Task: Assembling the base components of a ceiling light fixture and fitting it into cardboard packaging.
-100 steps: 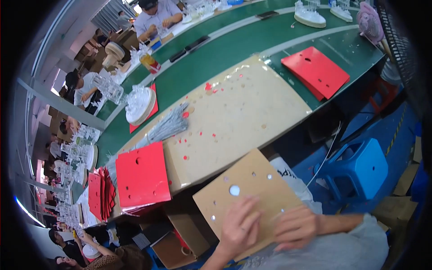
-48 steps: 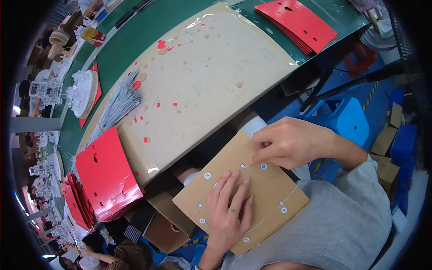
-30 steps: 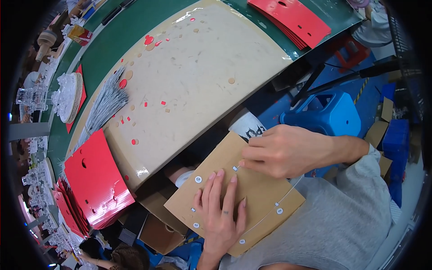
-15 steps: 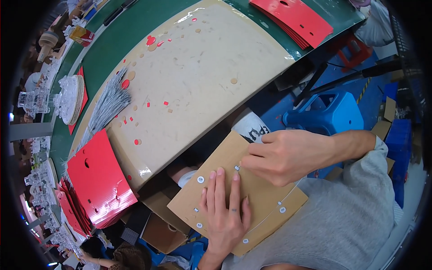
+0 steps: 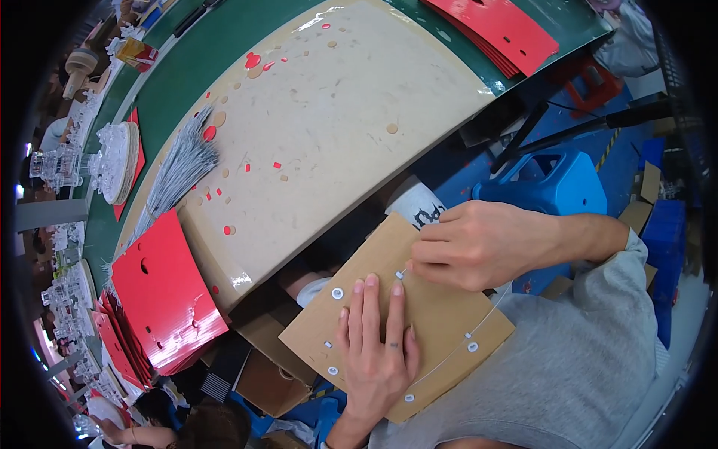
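Note:
A tan cardboard panel [image 5: 441,359] lies tilted in front of me, close to my body. My left hand [image 5: 374,359] rests flat on it, fingers stretched out. Near the panel's upper edge my right hand [image 5: 479,243] is closed in a pinch, its fingertips beside a small whitish tab [image 5: 400,275]; what they pinch is hidden. A thin white wire [image 5: 441,364] crosses the lower right of the panel, passes another small tab [image 5: 469,336] and runs up under my right hand. White round washers, one at the upper left [image 5: 337,293], sit near the panel's edges.
A beige-topped table [image 5: 336,127] holds scattered red and tan cut-outs, a bundle of grey wires [image 5: 179,165] and red sheets [image 5: 164,292]. More red sheets [image 5: 501,34] lie at the far right. A blue stool [image 5: 546,183] stands right of the table, and an open cardboard box [image 5: 273,382] below it.
My right hand has shifted slightly up at the tab, still pinched. The panel and my left hand have barely moved. At the lower left, another person's arm has come further into view.

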### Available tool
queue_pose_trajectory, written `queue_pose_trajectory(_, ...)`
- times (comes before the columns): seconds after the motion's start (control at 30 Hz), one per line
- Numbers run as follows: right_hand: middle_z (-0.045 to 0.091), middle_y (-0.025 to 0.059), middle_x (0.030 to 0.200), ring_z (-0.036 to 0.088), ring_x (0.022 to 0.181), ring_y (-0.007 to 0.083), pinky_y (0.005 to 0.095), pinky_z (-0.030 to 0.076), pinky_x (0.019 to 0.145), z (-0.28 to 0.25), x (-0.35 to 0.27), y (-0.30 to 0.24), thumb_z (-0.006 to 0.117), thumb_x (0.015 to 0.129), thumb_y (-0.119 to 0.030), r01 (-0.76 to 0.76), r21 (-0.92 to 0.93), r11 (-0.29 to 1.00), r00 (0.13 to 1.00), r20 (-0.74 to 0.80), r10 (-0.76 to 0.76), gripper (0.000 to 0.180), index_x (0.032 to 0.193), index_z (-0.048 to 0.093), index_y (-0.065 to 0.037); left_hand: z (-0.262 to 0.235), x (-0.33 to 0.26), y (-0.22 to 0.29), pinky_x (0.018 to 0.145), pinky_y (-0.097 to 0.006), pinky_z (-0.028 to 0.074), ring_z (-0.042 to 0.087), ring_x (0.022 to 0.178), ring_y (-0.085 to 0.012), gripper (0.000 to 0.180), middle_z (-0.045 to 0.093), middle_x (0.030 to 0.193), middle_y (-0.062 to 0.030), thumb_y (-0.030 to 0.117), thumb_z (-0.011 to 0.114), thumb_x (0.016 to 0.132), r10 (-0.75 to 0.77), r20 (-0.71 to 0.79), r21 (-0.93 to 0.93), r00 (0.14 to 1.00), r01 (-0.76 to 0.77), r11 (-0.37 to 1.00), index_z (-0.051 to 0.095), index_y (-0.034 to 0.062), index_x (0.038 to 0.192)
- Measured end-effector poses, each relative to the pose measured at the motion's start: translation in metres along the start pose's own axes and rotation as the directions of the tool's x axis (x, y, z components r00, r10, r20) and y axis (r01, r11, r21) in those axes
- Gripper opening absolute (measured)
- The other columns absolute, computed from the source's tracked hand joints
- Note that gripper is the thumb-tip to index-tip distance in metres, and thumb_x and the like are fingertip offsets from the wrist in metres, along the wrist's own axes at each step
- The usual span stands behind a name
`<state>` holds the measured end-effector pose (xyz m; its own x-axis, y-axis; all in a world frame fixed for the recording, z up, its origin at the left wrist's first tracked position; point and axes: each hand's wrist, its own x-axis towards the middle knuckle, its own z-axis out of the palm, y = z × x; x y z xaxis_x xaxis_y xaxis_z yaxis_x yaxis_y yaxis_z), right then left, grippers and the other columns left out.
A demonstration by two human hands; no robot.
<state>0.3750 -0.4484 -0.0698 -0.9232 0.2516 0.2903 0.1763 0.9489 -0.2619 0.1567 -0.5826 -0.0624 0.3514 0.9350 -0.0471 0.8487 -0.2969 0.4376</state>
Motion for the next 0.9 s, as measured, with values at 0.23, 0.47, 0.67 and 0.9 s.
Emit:
queue_pose_trajectory(0.23, 0.059, 0.0083, 0.084, 0.062, 0.085, 0.0186, 0.0285, 0.053, 0.059, -0.008, 0.002, -0.004, 0.069, 0.071, -0.008, 0.012, -0.055, 0.998, 0.998, 0.063, -0.008, 0.010, 0.069, 0.069, 0.002, 0.000, 0.001, 0.003, 0.114, -0.051, 0.033, 0.042, 0.141, -0.0434, 0.058, 0.043, 0.153, -0.0262, 0.010, 0.061, 0.086, -0.017, 0.013, 0.017, 1.000, 0.016, 1.000, 0.055, 0.0012, 0.144)
queue_pose_trajectory(0.47, 0.060, 0.0101, 0.088, 0.061, 0.087, 0.0202, 0.0255, 0.049, 0.067, -0.011, 0.003, -0.010, 0.070, 0.073, -0.008, 0.045, -0.110, 0.993, 0.990, 0.141, -0.029, 0.022, 0.089, 0.071, 0.007, -0.001, 0.002, 0.003, 0.114, -0.051, 0.031, 0.041, 0.142, -0.0432, 0.059, 0.042, 0.153, -0.0264, 0.009, 0.060, 0.086, -0.015, 0.029, 0.005, 0.999, 0.015, 1.000, 0.054, 0.0017, 0.144)
queue_pose_trajectory(0.67, 0.064, 0.0109, 0.078, 0.062, 0.083, 0.0215, 0.0295, 0.055, 0.073, -0.009, 0.006, -0.012, 0.069, 0.071, -0.009, 0.101, -0.186, 0.977, 0.992, 0.089, -0.086, 0.017, 0.075, 0.072, 0.007, -0.002, 0.002, 0.002, 0.114, -0.051, 0.031, 0.040, 0.143, -0.0434, 0.060, 0.041, 0.154, -0.0261, 0.008, 0.062, 0.085, -0.021, 0.029, -0.030, 0.999, 0.022, 0.999, 0.054, 0.0022, 0.144)
queue_pose_trajectory(0.9, 0.064, 0.0116, 0.078, 0.062, 0.082, 0.0209, 0.0291, 0.052, 0.070, -0.008, 0.009, -0.014, 0.069, 0.074, -0.009, 0.146, -0.190, 0.971, 0.983, 0.142, -0.120, 0.018, 0.078, 0.072, 0.009, -0.002, 0.001, 0.002, 0.115, -0.052, 0.032, 0.040, 0.144, -0.0434, 0.061, 0.042, 0.154, -0.0258, 0.007, 0.063, 0.083, -0.042, 0.018, -0.038, 0.999, 0.042, 0.998, 0.055, 0.0021, 0.144)
